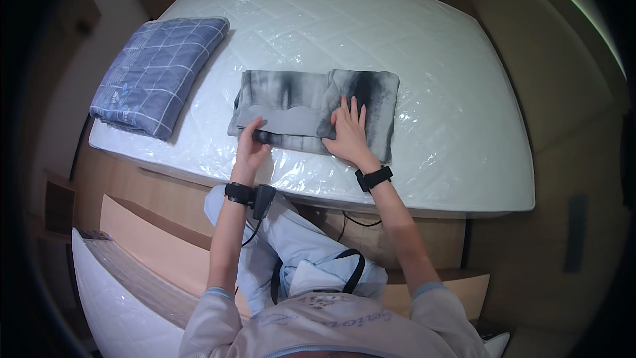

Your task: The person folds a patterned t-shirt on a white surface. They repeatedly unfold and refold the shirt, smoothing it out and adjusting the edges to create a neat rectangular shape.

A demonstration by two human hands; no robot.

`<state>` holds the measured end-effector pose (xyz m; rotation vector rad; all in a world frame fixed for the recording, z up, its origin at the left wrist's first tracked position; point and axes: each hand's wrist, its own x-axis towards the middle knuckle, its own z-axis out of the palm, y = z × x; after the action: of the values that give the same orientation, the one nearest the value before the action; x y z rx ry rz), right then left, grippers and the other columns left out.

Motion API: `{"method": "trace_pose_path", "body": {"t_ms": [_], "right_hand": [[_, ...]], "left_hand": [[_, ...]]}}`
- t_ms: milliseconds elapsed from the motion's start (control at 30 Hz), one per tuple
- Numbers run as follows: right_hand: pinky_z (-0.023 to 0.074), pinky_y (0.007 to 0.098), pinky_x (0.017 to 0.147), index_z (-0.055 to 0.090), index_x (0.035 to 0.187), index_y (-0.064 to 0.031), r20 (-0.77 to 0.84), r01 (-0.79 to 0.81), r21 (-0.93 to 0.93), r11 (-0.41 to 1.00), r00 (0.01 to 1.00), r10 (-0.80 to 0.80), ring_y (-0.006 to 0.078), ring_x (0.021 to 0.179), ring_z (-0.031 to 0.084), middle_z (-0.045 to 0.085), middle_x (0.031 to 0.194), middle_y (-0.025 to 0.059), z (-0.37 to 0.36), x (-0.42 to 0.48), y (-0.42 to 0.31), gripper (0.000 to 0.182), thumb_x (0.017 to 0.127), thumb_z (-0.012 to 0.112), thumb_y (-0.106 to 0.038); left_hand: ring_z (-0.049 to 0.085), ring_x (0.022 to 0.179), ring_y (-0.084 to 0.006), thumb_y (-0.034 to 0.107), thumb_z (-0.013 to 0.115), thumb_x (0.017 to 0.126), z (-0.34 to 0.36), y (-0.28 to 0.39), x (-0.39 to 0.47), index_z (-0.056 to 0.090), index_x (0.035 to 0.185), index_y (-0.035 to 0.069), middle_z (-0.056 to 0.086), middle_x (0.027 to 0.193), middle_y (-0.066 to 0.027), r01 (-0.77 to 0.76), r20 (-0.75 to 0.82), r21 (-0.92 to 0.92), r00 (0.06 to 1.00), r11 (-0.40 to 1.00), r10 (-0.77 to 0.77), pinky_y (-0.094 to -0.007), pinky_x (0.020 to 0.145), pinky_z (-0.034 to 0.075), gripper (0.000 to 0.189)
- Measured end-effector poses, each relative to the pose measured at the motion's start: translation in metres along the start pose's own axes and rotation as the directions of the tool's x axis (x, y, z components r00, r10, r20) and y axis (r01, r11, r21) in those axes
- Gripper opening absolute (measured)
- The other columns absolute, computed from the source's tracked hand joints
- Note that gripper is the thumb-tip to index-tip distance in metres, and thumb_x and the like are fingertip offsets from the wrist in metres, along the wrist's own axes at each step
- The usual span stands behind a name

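Observation:
A grey-and-black patterned cloth [288, 89], folded into a flat rectangle, lies on a mattress [427, 89] wrapped in clear plastic. At its right end a folded flap overlaps the rest. My left hand [251, 146] grips the cloth's near left edge, thumb on top and fingers underneath. On the flap, my right hand [349, 132] rests with several fingers spread; its thumb and index finger are close together at the flap's left edge, and whether they pinch the fabric is hard to tell. A black strap is around each wrist, the left one bearing a small device.
A folded blue checked quilt [159, 77] lies on the mattress's left side. Below the mattress edge are a wooden bed-frame panel [154, 223], a black cable [362, 223] and another plastic-wrapped mattress [124, 298] at lower left.

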<state>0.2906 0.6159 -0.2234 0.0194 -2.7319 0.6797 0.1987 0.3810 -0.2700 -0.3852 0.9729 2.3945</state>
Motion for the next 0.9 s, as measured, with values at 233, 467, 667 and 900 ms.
{"method": "trace_pose_path", "body": {"t_ms": [233, 467, 667, 900], "right_hand": [[0.0057, 0.0518, 0.106, 0.022, 0.134, 0.0032, 0.006, 0.062, -0.156, 0.986, 0.998, -0.062, 0.0377, 0.131, 0.016, 0.026, 0.138, 0.0225, 0.002, -0.005, -0.002, 0.093, 0.061, 0.069, -0.029], [0.0123, 0.0532, 0.104, 0.033, 0.131, -0.0038, -0.045, 0.134, -0.167, 0.977, 0.989, -0.144, 0.0395, 0.126, 0.024, 0.035, 0.131, 0.0219, -0.004, -0.012, -0.002, 0.085, 0.06, 0.07, -0.033], [0.0328, 0.0454, 0.094, 0.042, 0.127, -0.0107, 0.253, 0.005, -0.076, 0.997, 0.967, 0.015, 0.0333, 0.113, 0.045, 0.05, 0.122, 0.0155, -0.017, -0.053, -0.009, 0.059, 0.073, 0.062, -0.028], [0.0403, 0.0329, 0.09, 0.053, 0.111, -0.0004, 0.383, -0.074, 0.475, 0.877, 0.915, -0.13, 0.0288, 0.108, 0.051, 0.054, 0.115, 0.0154, -0.139, -0.078, -0.014, 0.037, 0.077, 0.061, -0.01]], "left_hand": [[0.056, 0.089, -0.0165, 0.022, 0.062, 0.08, 0.066, 0.006, -0.004, 0.057, 0.103, 0.003, 0.059, 0.096, -0.0048, -0.272, 0.124, 0.106, 0.958, 0.956, 0.258, -0.0295, 0.077, 0.044, 0.03], [0.032, 0.124, -0.0375, 0.002, 0.055, 0.062, 0.147, -0.028, -0.035, 0.042, 0.127, 0.007, 0.033, 0.136, -0.02, -0.888, 0.861, 0.452, 0.409, -0.086, 0.303, -0.0422, 0.103, 0.027, 0.067], [0.03, 0.126, -0.0344, 0.016, 0.064, 0.064, 0.163, -0.09, -0.037, 0.032, 0.135, 0.019, 0.035, 0.134, -0.0189, -0.724, 0.906, 0.332, 0.423, -0.604, -0.009, -0.0509, 0.104, 0.018, 0.078], [0.031, 0.127, -0.0263, 0.006, 0.061, 0.061, 0.155, -0.078, -0.041, 0.033, 0.135, 0.018, 0.036, 0.135, -0.0143, -0.766, 0.907, 0.298, 0.414, -0.569, -0.081, -0.0507, 0.105, 0.017, 0.08]]}}
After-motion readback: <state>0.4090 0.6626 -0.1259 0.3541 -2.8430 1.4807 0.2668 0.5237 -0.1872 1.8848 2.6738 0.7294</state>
